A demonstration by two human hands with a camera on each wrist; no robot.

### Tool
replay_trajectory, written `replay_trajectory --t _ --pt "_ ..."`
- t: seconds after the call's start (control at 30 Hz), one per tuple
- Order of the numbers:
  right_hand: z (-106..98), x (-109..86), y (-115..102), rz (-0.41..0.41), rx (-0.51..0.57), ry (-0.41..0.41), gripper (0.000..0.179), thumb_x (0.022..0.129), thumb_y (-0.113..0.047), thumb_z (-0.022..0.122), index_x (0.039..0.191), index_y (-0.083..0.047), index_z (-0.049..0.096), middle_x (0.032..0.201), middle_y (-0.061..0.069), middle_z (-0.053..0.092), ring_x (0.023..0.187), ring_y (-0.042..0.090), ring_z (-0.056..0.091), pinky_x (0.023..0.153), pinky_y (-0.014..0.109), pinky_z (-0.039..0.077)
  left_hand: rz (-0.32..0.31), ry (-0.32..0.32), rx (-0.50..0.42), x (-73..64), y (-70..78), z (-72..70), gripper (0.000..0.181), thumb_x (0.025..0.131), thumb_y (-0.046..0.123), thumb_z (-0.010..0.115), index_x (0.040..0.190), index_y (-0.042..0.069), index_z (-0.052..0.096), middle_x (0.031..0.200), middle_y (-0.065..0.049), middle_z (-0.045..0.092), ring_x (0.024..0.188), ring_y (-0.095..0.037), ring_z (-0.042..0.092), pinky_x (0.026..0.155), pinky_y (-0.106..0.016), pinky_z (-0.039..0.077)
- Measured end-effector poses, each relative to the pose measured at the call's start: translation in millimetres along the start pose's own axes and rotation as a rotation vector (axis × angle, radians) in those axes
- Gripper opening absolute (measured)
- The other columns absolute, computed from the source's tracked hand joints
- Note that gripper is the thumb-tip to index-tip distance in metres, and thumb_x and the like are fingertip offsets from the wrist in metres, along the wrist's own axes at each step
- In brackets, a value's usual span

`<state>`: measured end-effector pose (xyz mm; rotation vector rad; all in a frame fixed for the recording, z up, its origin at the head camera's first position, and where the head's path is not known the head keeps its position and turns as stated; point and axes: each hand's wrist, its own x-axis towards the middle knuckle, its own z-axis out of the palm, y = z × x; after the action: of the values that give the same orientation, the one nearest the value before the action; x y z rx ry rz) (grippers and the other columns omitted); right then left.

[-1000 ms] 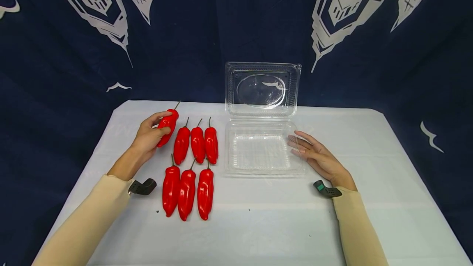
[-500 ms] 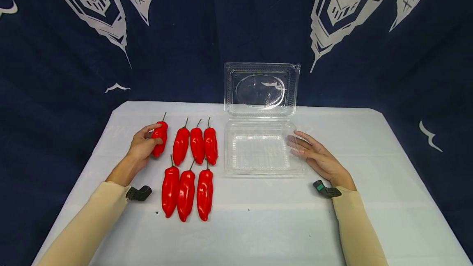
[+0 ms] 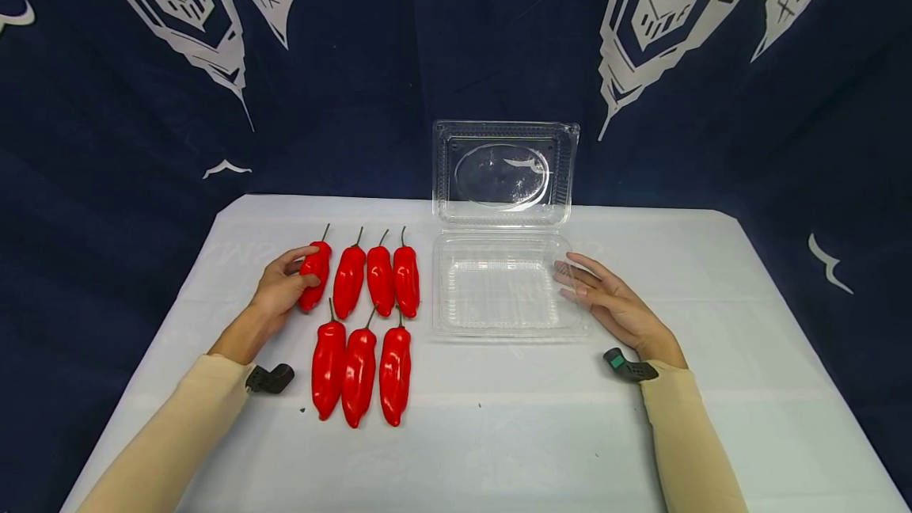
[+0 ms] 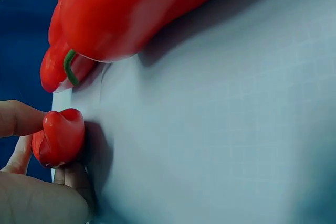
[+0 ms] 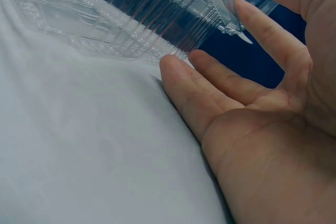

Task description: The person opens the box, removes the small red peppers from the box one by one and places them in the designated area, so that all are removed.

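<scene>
My left hand [image 3: 276, 288] pinches a red pepper [image 3: 316, 271] between thumb and fingers at the left end of the back row. In the left wrist view the pepper's blunt lower end [image 4: 64, 139] faces the camera, low over the white tabletop. Just right of it lie three more red peppers, the nearest a pepper [image 3: 349, 283] with its green stem pointing away. My right hand [image 3: 618, 305] lies at the right side of a clear plastic clamshell box [image 3: 507, 295], fingers extended along its wall. The right wrist view shows the fingertips right at the box's ribbed side.
A front row of three red peppers [image 3: 359, 378] lies nearer me, stems pointing away. The clamshell's lid [image 3: 504, 174] stands raised at the back, before a dark blue patterned cloth [image 3: 342, 85]. The white table [image 3: 499, 434] has its far edge close behind the lid's hinge.
My left hand has brought the pepper down towards me and left, then slightly right, beside the back row. The right hand and the box have stayed put.
</scene>
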<state>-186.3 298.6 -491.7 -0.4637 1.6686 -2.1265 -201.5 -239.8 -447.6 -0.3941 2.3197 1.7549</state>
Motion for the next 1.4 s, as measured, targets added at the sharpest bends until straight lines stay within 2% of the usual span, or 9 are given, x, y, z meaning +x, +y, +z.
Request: replay_trajectory --t 0.13,0.37,0.63,0.8,0.9,1.23,1.4 --pt "-0.4 0.0 -0.1 0.003 0.000 0.004 0.068 0.102 0.002 0.050 0.159 -0.004 0.014 0.164 0.022 0.020 0.143 0.013 0.042 0.110 0.029 0.043 -0.007 -0.003 0.002 0.4 0.2 1.5 0.066 0.092 -0.003 0.055 0.154 0.011 0.037 0.149 -0.024 0.034 0.125 -0.032 0.044 0.076 -0.018 0.049" --pt "-0.8 -0.5 0.6 0.015 0.006 0.010 0.068 0.102 0.003 0.049 0.160 -0.005 0.015 0.164 0.024 0.016 0.142 0.011 0.042 0.110 0.028 0.044 0.022 -0.023 0.011 1.4 -1.9 5.1 0.065 0.092 -0.003 0.054 0.153 0.010 0.038 0.149 -0.025 0.035 0.122 -0.031 0.045 0.074 -0.018 0.050" --pt "-1.0 -0.2 -0.2 0.030 0.005 0.012 0.067 0.102 0.003 0.049 0.160 -0.008 0.017 0.164 0.021 0.020 0.139 0.015 0.048 0.109 0.026 0.044 0.044 -0.055 0.012 1.0 -3.2 7.1 0.064 0.093 -0.003 0.054 0.153 0.011 0.038 0.149 -0.025 0.034 0.119 -0.031 0.046 0.072 -0.019 0.053" --pt "-0.8 1.1 0.0 0.038 0.005 0.016 0.068 0.102 0.004 0.048 0.160 -0.006 0.014 0.165 0.020 0.020 0.139 0.015 0.048 0.109 0.026 0.044 0.049 -0.068 0.027 -1.1 -2.2 7.0 0.063 0.094 -0.002 0.054 0.154 0.011 0.038 0.149 -0.025 0.035 0.111 -0.028 0.050 0.070 -0.020 0.052" --pt "-0.7 1.5 0.5 0.038 0.003 0.014 0.068 0.102 0.004 0.048 0.160 -0.006 0.013 0.165 0.019 0.021 0.140 0.014 0.047 0.109 0.026 0.044 0.045 -0.072 0.031 -1.8 -1.6 6.9 0.063 0.094 -0.002 0.054 0.154 0.011 0.038 0.150 -0.025 0.034 0.112 -0.028 0.050 0.070 -0.020 0.052" --pt "-2.7 3.7 1.2 0.001 0.026 -0.005 0.068 0.102 0.004 0.049 0.160 -0.007 0.015 0.164 0.020 0.024 0.140 0.018 0.047 0.110 0.028 0.044 0.045 -0.061 0.051 -0.3 -0.3 4.2 0.063 0.095 0.002 0.055 0.154 0.014 0.038 0.150 -0.023 0.038 0.124 -0.032 0.048 0.080 -0.016 0.047" --pt "-2.5 4.6 0.6 -0.001 0.018 -0.006 0.069 0.102 0.003 0.049 0.161 -0.009 0.014 0.164 0.021 0.020 0.142 0.017 0.045 0.110 0.028 0.043 0.036 -0.030 0.052 -0.8 1.4 1.8 0.062 0.095 0.003 0.054 0.154 0.013 0.038 0.149 -0.023 0.040 0.123 -0.031 0.048 0.083 -0.018 0.046"
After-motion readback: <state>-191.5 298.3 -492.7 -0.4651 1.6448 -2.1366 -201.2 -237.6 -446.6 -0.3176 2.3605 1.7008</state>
